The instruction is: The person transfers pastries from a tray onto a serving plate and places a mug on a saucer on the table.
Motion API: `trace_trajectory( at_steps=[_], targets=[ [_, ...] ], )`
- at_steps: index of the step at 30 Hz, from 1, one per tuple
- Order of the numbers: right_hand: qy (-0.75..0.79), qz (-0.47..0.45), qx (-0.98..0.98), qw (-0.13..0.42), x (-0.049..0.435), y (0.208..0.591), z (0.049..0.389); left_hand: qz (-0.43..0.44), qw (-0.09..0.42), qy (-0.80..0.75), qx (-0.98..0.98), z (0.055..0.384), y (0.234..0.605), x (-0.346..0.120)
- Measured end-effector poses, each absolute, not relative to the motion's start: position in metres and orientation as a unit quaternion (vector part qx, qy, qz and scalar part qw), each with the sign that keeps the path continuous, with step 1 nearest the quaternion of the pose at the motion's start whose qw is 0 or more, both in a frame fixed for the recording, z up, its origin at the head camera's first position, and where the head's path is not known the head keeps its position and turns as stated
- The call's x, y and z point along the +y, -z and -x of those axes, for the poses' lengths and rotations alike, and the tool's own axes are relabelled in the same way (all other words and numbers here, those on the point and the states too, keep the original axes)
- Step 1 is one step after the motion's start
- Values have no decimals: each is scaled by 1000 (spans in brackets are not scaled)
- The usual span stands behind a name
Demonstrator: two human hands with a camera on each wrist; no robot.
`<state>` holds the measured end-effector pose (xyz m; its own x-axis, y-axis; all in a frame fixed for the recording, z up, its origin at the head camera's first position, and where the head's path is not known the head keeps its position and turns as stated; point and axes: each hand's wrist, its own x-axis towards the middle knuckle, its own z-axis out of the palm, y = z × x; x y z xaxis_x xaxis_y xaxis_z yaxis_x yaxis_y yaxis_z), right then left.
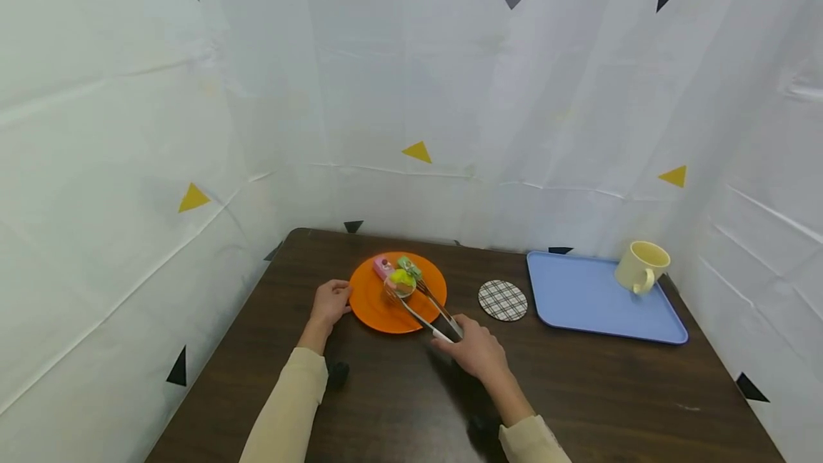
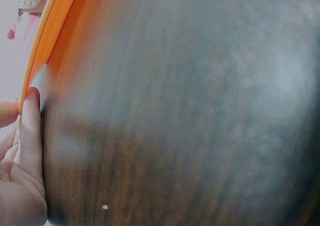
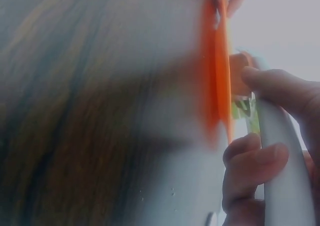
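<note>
An orange plate (image 1: 376, 306) lies on the dark wooden table (image 1: 398, 399). On it sit a pink piece (image 1: 383, 266), a green piece (image 1: 408, 266) and a yellow-green round piece (image 1: 401, 279). My right hand (image 1: 477, 350) grips metal tongs (image 1: 431, 309), whose tips close around the round piece. My left hand (image 1: 331, 304) rests on the table with its fingers touching the plate's left rim (image 2: 37, 60). In the right wrist view, fingers (image 3: 252, 163) curl round the tongs' handle (image 3: 282, 176) beside the plate's edge (image 3: 216, 70).
A checked coaster (image 1: 503, 300) lies right of the plate. Further right a blue tray (image 1: 598, 300) carries a cream mug (image 1: 641, 267). White sheets with triangle marks wall in the table on three sides.
</note>
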<state>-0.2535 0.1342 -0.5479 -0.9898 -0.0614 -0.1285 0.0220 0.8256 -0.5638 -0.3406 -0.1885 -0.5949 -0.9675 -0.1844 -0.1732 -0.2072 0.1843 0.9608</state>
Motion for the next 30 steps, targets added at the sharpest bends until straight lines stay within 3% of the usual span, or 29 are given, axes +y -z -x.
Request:
trace_trajectory(
  at_steps=[30],
  targets=[
    [272,-17,959,80,169,535,229,129,25,-624,771,341,594,-191]
  ],
)
